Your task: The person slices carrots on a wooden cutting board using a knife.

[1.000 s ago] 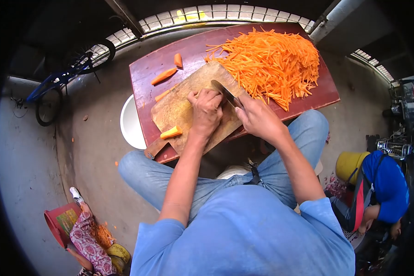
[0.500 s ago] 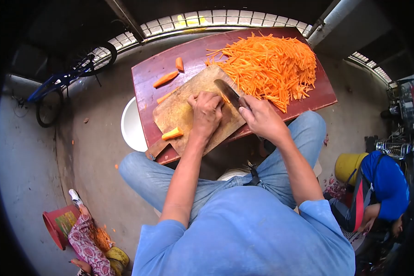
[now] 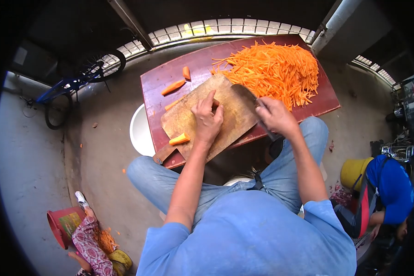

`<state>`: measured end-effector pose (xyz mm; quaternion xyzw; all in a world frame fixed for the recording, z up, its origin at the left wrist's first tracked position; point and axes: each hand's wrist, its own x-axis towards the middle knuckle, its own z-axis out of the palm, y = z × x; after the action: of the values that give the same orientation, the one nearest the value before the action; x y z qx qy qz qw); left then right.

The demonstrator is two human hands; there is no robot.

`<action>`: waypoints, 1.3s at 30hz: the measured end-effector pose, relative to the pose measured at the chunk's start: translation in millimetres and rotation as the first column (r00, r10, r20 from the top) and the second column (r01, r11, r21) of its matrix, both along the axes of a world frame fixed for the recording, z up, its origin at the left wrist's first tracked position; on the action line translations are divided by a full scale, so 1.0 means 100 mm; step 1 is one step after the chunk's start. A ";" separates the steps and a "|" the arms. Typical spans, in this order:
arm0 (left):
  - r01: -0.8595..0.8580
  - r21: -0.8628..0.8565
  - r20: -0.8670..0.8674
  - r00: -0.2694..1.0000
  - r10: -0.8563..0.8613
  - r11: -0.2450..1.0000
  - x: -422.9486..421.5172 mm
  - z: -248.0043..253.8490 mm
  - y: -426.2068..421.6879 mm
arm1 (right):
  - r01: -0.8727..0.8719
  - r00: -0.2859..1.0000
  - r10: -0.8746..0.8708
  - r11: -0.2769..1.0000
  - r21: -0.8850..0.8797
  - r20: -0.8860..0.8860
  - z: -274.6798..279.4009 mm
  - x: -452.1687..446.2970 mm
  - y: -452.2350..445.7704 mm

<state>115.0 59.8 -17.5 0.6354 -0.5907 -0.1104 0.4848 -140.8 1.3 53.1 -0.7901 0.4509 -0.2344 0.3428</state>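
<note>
My left hand (image 3: 209, 118) rests on the wooden cutting board (image 3: 230, 122), its index finger stretched forward and the thumb apart. A small dark piece shows between thumb and finger. My right hand (image 3: 277, 116) grips a knife (image 3: 244, 93) by its handle, the blade over the board's right edge. A short carrot piece (image 3: 179, 139) lies at the board's lower left. Carrot pieces (image 3: 173, 87) lie on the red table (image 3: 156, 78) beyond the board. A large heap of shredded carrot (image 3: 276, 69) covers the table's right part.
Under the table's left edge sits a white basin (image 3: 140, 131). A blue bicycle (image 3: 60, 92) stands at the upper left. One person sits by a red bucket (image 3: 62, 225) at lower left, another by a yellow bucket (image 3: 353, 172) at right.
My left hand has opened from its curled hold, fingers now spread. My right hand has moved the knife right, away from the left fingers. The view has shifted slightly.
</note>
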 end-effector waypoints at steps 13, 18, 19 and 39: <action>0.078 0.010 0.183 0.980 -0.078 0.997 0.01 -0.03 0.13 | -0.066 0.939 -0.004 0.979 0.191 0.345 0.05 -0.22 -0.51; 0.038 0.116 -0.143 0.990 -0.022 0.993 0.06 0.13 -0.01 | -0.065 0.977 0.140 0.914 -0.400 0.162 -0.04 -0.17 -0.22; 0.029 0.090 -0.255 0.967 -0.005 0.996 0.00 0.23 -0.09 | -0.097 0.992 0.122 0.916 -0.389 0.040 0.08 -0.20 -0.13; 0.111 -0.146 0.106 0.990 -0.096 0.983 -0.41 0.45 -1.03 | -0.057 0.988 0.001 0.932 -0.358 -0.157 0.29 -0.50 -0.05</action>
<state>74.0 -43.6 27.0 0.5697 -0.6531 -0.0589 0.4954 -190.4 -3.2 82.5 -0.8618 0.4136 -0.2465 0.1595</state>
